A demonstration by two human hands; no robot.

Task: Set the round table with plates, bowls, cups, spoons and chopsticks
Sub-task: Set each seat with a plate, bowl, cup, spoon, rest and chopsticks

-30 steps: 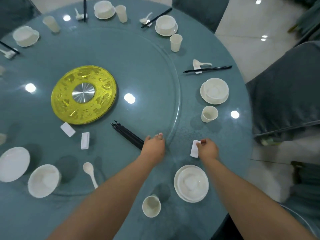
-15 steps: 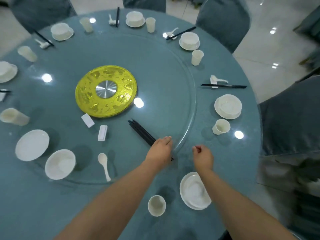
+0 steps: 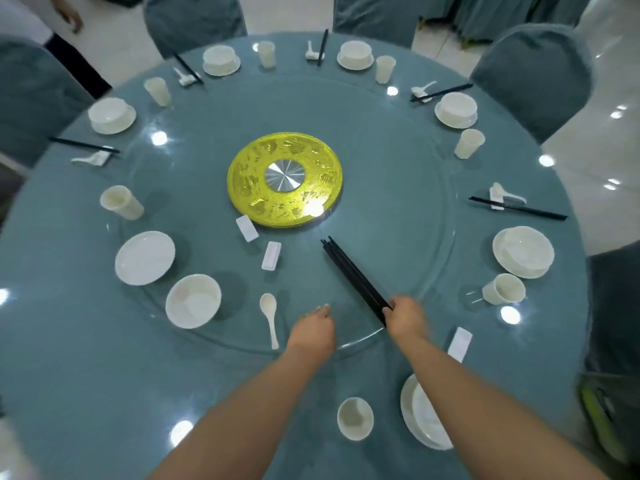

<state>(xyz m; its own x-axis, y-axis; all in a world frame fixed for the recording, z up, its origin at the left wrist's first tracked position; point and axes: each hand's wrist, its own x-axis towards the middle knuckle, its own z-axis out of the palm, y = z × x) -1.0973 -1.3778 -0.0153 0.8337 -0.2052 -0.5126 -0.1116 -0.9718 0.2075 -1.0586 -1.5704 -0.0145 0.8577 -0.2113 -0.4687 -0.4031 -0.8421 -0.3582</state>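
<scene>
A bundle of black chopsticks lies on the glass turntable, running from the centre toward me. My right hand curls over its near end and grips it. My left hand rests flat on the glass just left of the bundle, fingers straight, holding nothing. A white spoon lies beside my left hand. In front of me a bowl sits on a plate, with a cup to its left and a white chopstick rest above it on the tablecloth.
On the turntable stand a loose bowl, a plate, two white rests and a golden centre disc. Several laid settings ring the round table. Covered chairs surround it; a person stands far left.
My right hand let go of the white rest on the cloth and moved left onto the chopsticks' near end. My left hand left the chopsticks and shifted left. The view pulled back.
</scene>
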